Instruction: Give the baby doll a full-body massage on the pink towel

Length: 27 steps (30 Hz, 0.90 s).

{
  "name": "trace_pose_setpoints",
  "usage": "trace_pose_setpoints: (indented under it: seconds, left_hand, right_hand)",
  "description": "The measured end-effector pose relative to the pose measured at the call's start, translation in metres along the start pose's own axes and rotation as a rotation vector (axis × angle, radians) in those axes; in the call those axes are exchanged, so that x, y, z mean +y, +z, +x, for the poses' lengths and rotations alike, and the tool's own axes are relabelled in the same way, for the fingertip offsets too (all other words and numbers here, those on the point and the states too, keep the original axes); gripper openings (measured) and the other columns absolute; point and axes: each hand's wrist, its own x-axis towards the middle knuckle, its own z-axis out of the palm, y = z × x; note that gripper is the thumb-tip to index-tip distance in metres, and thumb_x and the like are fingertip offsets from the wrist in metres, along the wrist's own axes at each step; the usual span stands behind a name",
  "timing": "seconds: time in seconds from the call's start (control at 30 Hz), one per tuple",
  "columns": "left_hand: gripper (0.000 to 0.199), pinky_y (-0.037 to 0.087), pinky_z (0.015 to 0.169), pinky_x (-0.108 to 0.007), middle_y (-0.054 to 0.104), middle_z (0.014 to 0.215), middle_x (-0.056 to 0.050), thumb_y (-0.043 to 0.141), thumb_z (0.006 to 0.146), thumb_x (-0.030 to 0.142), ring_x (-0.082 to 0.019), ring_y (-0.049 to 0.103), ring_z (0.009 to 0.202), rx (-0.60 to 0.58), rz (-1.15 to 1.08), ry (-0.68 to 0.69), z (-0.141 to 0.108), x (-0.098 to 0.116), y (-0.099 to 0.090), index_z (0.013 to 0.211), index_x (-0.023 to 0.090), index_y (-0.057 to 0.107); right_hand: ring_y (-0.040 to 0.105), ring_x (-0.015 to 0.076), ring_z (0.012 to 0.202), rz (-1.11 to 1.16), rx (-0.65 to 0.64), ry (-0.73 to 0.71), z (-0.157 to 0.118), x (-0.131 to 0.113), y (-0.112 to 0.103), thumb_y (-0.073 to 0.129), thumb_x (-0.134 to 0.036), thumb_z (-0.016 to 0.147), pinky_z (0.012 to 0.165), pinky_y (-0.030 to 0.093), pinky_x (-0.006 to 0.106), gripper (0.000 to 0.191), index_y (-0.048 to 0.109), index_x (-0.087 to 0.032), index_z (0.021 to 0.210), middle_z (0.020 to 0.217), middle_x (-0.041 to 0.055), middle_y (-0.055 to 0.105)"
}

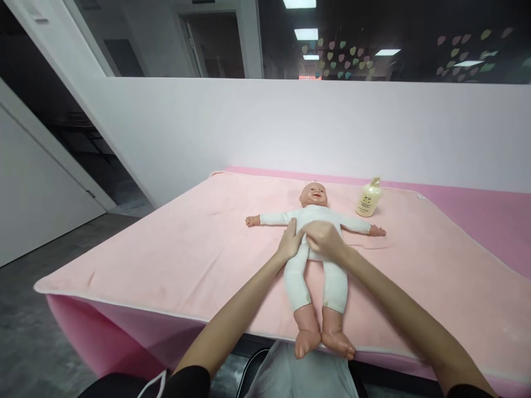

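A baby doll [317, 213] in a white cloth suit lies on its back, arms spread and bare feet towards me. My left hand [290, 241] rests against the doll's hip and waist on the left, its fingers stretched along the body and the thumb raised. Over the belly is my right hand [323, 239], slightly blurred, with its fingers curled in beside the left fingertips. Whether the right fingers pinch the cloth or anything else is hidden behind the hand.
A pale yellow pump bottle [369, 199] stands beyond the doll's arm on the right. Beneath everything lies a light pink blanket [199, 243] over a darker pink cover [489, 221]. A white wall [166, 121] with windows borders the far side; the table's near edge lies by my lap.
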Motion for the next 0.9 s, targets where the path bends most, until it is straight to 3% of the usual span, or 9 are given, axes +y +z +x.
trace_pose_setpoints:
  seconds: [0.07, 0.2, 0.27, 0.33, 0.43, 0.53, 0.73, 0.83, 0.9]
  left_hand:
    - [0.061, 0.015, 0.113, -0.042, 0.024, 0.149, -0.011, 0.037, 0.085, 0.035, -0.023, 0.02, 0.138, 0.063, -0.128, -0.047, 0.001, -0.008, 0.0, 0.141, 0.015, 0.026]
    - [0.062, 0.031, 0.107, -0.039, 0.036, 0.143, -0.014, 0.032, 0.082, 0.019, -0.02, 0.037, 0.13, 0.211, -0.324, -0.167, -0.002, -0.009, -0.003, 0.142, 0.013, 0.018]
    - [0.06, 0.032, 0.107, -0.039, 0.037, 0.143, -0.013, 0.029, 0.084, 0.02, -0.02, 0.037, 0.13, 0.366, -0.291, -0.088, -0.008, -0.002, -0.006, 0.142, 0.015, 0.017]
    - [0.052, 0.027, 0.11, -0.042, 0.037, 0.144, -0.008, 0.03, 0.087, 0.027, -0.021, 0.031, 0.134, 0.469, -0.149, 0.154, -0.016, 0.009, -0.011, 0.139, 0.021, 0.028]
    - [0.041, 0.017, 0.113, -0.048, 0.049, 0.135, -0.004, 0.035, 0.088, 0.031, -0.023, 0.032, 0.133, 0.252, 0.093, 0.596, -0.024, 0.027, -0.016, 0.125, 0.026, 0.05]
    - [0.041, 0.019, 0.113, -0.045, 0.053, 0.13, -0.004, 0.033, 0.088, 0.027, -0.02, 0.041, 0.127, -0.064, 0.198, 0.79, -0.023, 0.039, -0.012, 0.125, 0.025, 0.052]
    - [0.044, 0.024, 0.11, -0.034, 0.047, 0.137, -0.003, 0.033, 0.091, 0.04, -0.016, 0.041, 0.127, -0.327, 0.202, 0.561, -0.01, 0.035, -0.002, 0.129, 0.025, 0.048]
    - [0.047, 0.007, 0.113, -0.042, 0.031, 0.147, -0.002, 0.035, 0.089, 0.047, -0.019, 0.025, 0.136, -0.301, 0.249, 0.392, -0.002, 0.028, -0.004, 0.13, 0.028, 0.047]
    - [0.053, 0.001, 0.111, -0.049, 0.019, 0.15, -0.002, 0.035, 0.088, 0.051, -0.023, 0.01, 0.14, -0.231, 0.238, 0.224, 0.004, 0.02, -0.005, 0.136, 0.029, 0.038]
  right_hand:
    - [0.058, 0.0236, 0.101, 0.078, -0.087, 0.023, -0.014, 0.006, 0.017, 0.045, -0.023, 0.076, 0.102, 0.038, 0.038, 0.028, 0.067, -0.028, 0.093, 0.096, 0.0004, 0.067]
    - [0.042, 0.0245, 0.125, 0.15, -0.104, 0.093, -0.02, 0.028, 0.022, 0.042, -0.032, 0.084, 0.113, 0.012, 0.046, 0.031, 0.064, -0.034, 0.107, 0.123, -0.0053, 0.056]
    - [0.03, 0.024, 0.133, 0.18, -0.045, 0.22, -0.018, 0.04, 0.021, 0.042, -0.043, 0.086, 0.113, 0.004, 0.048, 0.036, 0.057, -0.035, 0.118, 0.135, -0.0044, 0.045]
    - [0.021, 0.024, 0.136, 0.188, 0.056, 0.365, -0.018, 0.05, 0.022, 0.046, -0.05, 0.083, 0.112, -0.002, 0.049, 0.048, 0.047, -0.035, 0.128, 0.142, -0.0024, 0.034]
    - [0.012, 0.0251, 0.138, 0.161, 0.2, 0.527, -0.023, 0.061, 0.029, 0.049, -0.053, 0.08, 0.11, -0.011, 0.051, 0.062, 0.036, -0.034, 0.136, 0.147, -0.0008, 0.024]
    - [0.009, 0.0256, 0.139, 0.16, 0.266, 0.637, -0.03, 0.073, 0.034, 0.045, -0.048, 0.081, 0.111, -0.006, 0.051, 0.062, 0.033, -0.027, 0.139, 0.148, 0.0029, 0.019]
    - [0.027, 0.0233, 0.134, 0.503, 0.443, 0.715, -0.036, 0.093, 0.032, 0.045, -0.034, 0.072, 0.113, 0.014, 0.045, 0.06, 0.046, -0.021, 0.13, 0.137, 0.0044, 0.043]
    - [0.037, 0.022, 0.128, 0.535, 0.601, 0.793, -0.038, 0.082, 0.023, 0.042, -0.032, 0.073, 0.109, 0.026, 0.043, 0.062, 0.04, -0.019, 0.134, 0.137, 0.006, 0.043]
    - [0.033, 0.0207, 0.131, 0.371, 0.667, 0.688, -0.037, 0.065, 0.016, 0.041, -0.032, 0.077, 0.11, 0.025, 0.042, 0.065, 0.031, -0.018, 0.139, 0.143, 0.0062, 0.034]
